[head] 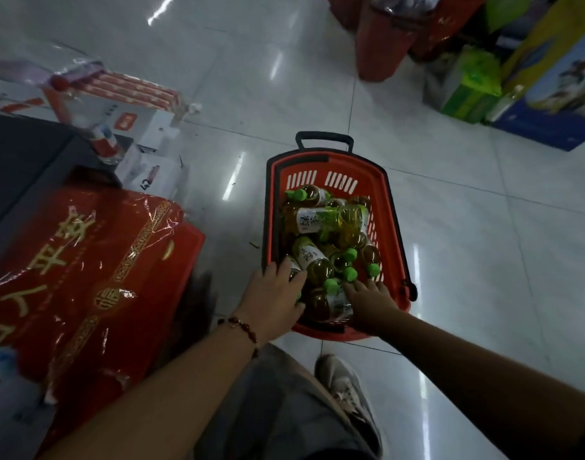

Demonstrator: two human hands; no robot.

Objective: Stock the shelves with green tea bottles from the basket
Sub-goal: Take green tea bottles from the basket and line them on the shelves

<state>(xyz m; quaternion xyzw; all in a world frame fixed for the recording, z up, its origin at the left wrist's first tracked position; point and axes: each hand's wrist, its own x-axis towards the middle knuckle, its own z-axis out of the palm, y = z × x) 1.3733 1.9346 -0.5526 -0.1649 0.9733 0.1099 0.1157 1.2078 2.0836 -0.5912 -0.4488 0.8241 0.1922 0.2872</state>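
A red wheeled basket (392,207) with a black rim and handle stands on the tiled floor in front of me. Several green tea bottles (327,219) with green caps and white-green labels lie jumbled inside it. My left hand (273,293) reaches into the near left corner, with fingers and thumb curled around one bottle (312,260). A beaded bracelet is on that wrist. My right hand (372,302) is over the near right end, fingers spread and resting on the bottles beside a green cap (331,286), holding nothing.
Red gift boxes wrapped in film (85,270) are stacked close on the left, beside a dark unit (19,154) and white cartons (135,124). Red baskets (380,44), green packs (467,88) and a blue box (556,78) stand at the far right. My shoe (344,386) is below the basket.
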